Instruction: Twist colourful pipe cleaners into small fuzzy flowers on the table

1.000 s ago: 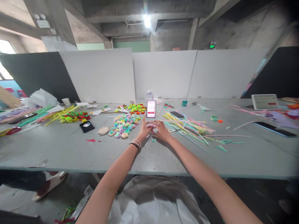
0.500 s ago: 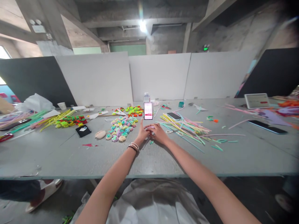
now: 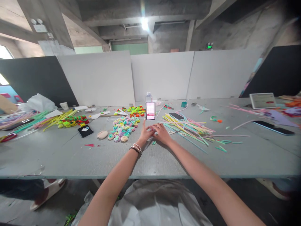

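Observation:
My left hand (image 3: 146,135) and my right hand (image 3: 162,133) meet over the middle of the table, fingertips together. The left index finger points up while its other fingers are closed. Between the fingertips is a small lilac piece that looks like a pipe cleaner, now mostly hidden by the fingers. Under the hands lies a thin greyish strip (image 3: 148,144) beside green snippets (image 3: 153,142). A lit phone (image 3: 150,111) stands upright just beyond. To the left is a heap of pastel fuzzy twisted pieces (image 3: 123,127); loose pastel pipe cleaners (image 3: 195,127) and scissors (image 3: 182,134) are to the right.
Red, yellow and green fuzzy pieces (image 3: 74,120) lie at the left near a black square item (image 3: 85,131). A bottle (image 3: 148,95) stands behind the lit phone. Other phones (image 3: 274,127) and a tablet (image 3: 262,100) are at the right. White panels (image 3: 162,77) border the table.
The view has shifted slightly. Both hands stay together in the same place, and the lilac piece between the fingers shows less than before.

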Action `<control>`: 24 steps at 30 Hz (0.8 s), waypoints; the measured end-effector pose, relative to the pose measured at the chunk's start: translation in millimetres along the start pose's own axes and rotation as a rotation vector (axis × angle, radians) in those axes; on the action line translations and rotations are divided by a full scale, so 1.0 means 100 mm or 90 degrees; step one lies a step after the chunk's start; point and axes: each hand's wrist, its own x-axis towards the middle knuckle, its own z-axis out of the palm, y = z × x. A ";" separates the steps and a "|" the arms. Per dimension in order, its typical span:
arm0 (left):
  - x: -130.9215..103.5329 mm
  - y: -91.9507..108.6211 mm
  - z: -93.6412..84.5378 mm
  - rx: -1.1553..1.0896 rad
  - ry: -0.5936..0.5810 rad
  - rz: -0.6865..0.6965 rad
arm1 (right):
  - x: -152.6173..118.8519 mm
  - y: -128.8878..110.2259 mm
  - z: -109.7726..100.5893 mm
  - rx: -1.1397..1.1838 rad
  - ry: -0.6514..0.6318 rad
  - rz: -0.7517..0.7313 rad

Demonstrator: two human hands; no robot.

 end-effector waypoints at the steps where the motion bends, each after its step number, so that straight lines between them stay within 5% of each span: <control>1: 0.00 0.00 0.00 0.001 -0.002 0.002 | 0.00 0.00 0.00 0.002 0.002 0.000; 16: -0.01 0.03 0.03 -0.007 -0.029 0.002 | -0.01 0.07 -0.01 -0.009 0.027 0.003; 24: -0.08 0.24 0.02 -0.085 -0.112 -0.036 | 0.00 0.04 -0.05 0.011 0.079 0.016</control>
